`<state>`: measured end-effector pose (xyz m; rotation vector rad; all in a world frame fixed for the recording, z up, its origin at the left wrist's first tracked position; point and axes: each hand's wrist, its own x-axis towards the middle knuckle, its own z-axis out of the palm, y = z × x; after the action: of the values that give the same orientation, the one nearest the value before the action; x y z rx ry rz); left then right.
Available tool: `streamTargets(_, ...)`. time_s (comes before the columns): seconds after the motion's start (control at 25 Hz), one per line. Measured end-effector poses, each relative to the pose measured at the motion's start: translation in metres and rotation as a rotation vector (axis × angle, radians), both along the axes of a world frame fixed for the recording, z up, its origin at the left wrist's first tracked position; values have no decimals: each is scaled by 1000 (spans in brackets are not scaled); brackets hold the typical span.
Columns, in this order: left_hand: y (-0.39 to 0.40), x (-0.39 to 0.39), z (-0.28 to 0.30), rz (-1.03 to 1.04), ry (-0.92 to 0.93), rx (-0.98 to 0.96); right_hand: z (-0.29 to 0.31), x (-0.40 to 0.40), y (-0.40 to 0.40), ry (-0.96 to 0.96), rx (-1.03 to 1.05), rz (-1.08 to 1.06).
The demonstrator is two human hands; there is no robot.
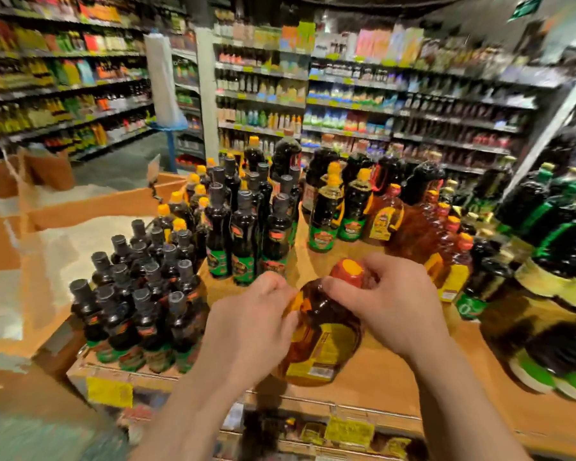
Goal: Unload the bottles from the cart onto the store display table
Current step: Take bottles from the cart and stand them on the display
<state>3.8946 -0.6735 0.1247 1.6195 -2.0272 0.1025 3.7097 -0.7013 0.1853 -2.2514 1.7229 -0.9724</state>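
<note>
An amber jug-shaped bottle [323, 337] with a yellow label and a red-and-orange cap stands at the front of the wooden display table [386, 377]. My left hand [250, 324] grips its left side by the handle. My right hand [389, 294] wraps its neck just below the cap. Both hands are on the same bottle. The cart is out of sight.
Dark bottles with grey caps [140, 304] crowd the table's left front. Taller dark bottles [246, 227] stand behind, amber ones [446, 244] at right, green-labelled ones [552, 261] far right. Wooden bins of white grain [47, 247] sit to the left. Stocked shelves line the back.
</note>
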Motion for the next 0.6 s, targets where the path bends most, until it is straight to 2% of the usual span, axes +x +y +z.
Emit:
streamTargets(0.24,-58,-44,17,-176,-93,10,8,-41,-32,-63,-44,-174)
streamTargets(0.48,-147,-107,30,-148,-231,-13,12,-109,-127,175,4,-214)
streamTargets(0.6,-205,-145,31,-54,-323,32,17,-136,-193,296,27,-183)
